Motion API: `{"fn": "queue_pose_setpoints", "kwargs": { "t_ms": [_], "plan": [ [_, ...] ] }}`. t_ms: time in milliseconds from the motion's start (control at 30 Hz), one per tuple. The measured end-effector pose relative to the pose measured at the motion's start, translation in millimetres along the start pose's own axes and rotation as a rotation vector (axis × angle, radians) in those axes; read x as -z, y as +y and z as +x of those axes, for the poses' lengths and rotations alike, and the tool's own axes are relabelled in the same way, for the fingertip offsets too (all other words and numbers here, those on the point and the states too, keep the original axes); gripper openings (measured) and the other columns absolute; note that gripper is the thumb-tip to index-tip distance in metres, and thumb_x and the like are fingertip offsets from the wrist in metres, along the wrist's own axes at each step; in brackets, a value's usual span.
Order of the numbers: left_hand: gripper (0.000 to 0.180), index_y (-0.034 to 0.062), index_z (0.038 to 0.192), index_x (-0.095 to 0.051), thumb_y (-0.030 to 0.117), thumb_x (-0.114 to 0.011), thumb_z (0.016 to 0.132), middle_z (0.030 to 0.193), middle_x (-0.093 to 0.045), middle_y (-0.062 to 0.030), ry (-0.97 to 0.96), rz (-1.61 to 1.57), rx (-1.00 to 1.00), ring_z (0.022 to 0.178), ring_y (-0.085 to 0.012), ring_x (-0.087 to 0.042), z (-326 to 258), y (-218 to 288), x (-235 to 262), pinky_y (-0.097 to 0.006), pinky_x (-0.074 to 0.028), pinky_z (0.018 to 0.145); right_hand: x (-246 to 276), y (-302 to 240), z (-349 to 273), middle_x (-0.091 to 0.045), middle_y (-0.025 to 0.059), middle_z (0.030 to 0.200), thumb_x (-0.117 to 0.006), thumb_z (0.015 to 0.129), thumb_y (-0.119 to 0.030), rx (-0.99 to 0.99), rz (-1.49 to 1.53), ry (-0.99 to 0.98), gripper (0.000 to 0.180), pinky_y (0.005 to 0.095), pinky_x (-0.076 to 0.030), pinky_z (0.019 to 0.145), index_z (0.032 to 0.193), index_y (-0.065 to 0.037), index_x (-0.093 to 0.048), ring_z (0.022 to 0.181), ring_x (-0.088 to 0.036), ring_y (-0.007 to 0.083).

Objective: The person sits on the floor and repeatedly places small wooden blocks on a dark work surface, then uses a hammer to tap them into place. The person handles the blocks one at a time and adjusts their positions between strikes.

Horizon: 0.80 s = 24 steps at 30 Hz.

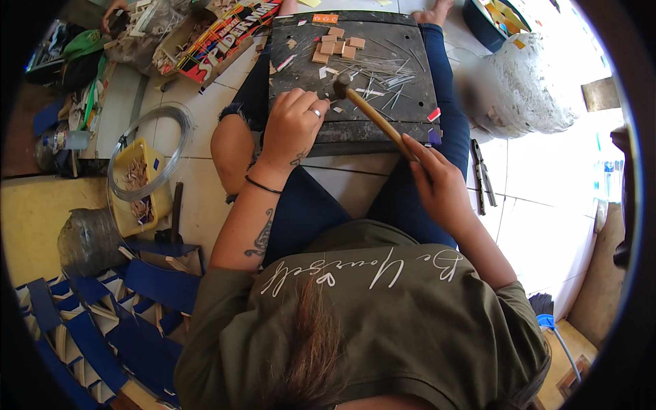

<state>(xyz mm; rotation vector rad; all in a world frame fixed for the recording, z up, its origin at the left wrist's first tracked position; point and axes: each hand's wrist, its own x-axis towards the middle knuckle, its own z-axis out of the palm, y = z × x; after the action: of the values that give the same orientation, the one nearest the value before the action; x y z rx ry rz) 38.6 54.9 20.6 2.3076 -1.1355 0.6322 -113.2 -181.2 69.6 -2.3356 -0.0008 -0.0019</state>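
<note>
Grasping the slim, smooth wooden handle of a hammer [376,117], the right hand [437,181] has its fingers wrapped around the lower end. The dull, rounded metal head is over the board [410,106], just beside the bent fingertips of the left hand [292,126]. That hand's fingers are curled and drawn together near the board's left part; whether they pinch anything, I cannot tell. The board is dark, flat and scuffed, resting by the person's legs.

On its far half sit small, square wooden blocks [328,48], pale brown and flat-faced, some overlapping. Right beside them, thin, straight metal rods [372,65] spread in a loose, crisscrossed heap.

Farther out to the left, a glossy round coil [188,133] leans over a yellow plastic tub [166,198] of wood scraps, below a printed cardboard box [225,48]. To the right, a bulging, wrinkled whitish sack [533,85] stands on glossy tiles [523,171].
</note>
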Motion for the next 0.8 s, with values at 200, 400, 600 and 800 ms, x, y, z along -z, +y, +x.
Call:
{"fn": "queue_pose_setpoints", "kwargs": {
  "t_ms": [200, 400, 600, 800],
  "plan": [
    [0.014, 0.0037, 0.087, -0.067, 0.0, -0.072, 0.075, 0.08, -0.061, -0.0062, 0.016, 0.003, -0.011, 0.079, -0.0242, -0.059, 1.5, 2.0, -0.5, -0.036, -0.047, 0.073, 0.9, 5.8, -4.9, -0.059, 0.0128, 0.087, -0.055, 0.094, -0.006, 0.086, -0.043, 0.061, 0.046, 0.0409, -0.048, 0.064, 0.139, -0.016, -0.051, 0.07, -0.061, 0.0329],
    [0.013, 0.0033, 0.087, -0.068, 0.0, -0.072, 0.075, 0.08, -0.061, -0.0063, -0.014, -0.008, -0.001, 0.08, -0.0246, -0.059, 2.9, 1.7, 1.5, -0.036, -0.047, 0.073, -6.5, 8.8, -5.1, -0.058, 0.0131, 0.087, -0.055, 0.094, -0.006, 0.062, -0.012, 0.1, 0.048, 0.0419, -0.048, 0.064, 0.14, -0.017, -0.05, 0.069, -0.06, 0.0336],
    [0.002, 0.0038, 0.08, -0.065, 0.004, -0.067, 0.079, 0.078, -0.056, -0.0045, -0.009, 0.009, -0.018, 0.08, -0.0221, -0.056, 4.3, 1.6, 0.7, -0.035, -0.047, 0.075, -7.3, 10.5, -7.8, -0.055, 0.0122, 0.083, -0.055, 0.093, -0.007, 0.046, -0.038, 0.078, 0.049, 0.0421, -0.048, 0.063, 0.14, -0.018, -0.05, 0.068, -0.06, 0.0324],
    [0.004, 0.0041, 0.081, -0.065, 0.004, -0.067, 0.078, 0.078, -0.056, -0.0043, -0.025, 0.037, -0.021, 0.08, -0.0218, -0.056, 3.6, 1.9, 0.6, -0.034, -0.047, 0.075, -3.3, 11.5, -12.5, -0.054, 0.0116, 0.082, -0.055, 0.094, -0.008, 0.058, -0.115, 0.041, 0.048, 0.042, -0.047, 0.062, 0.14, -0.019, -0.05, 0.068, -0.06, 0.0321]
  ]
}}
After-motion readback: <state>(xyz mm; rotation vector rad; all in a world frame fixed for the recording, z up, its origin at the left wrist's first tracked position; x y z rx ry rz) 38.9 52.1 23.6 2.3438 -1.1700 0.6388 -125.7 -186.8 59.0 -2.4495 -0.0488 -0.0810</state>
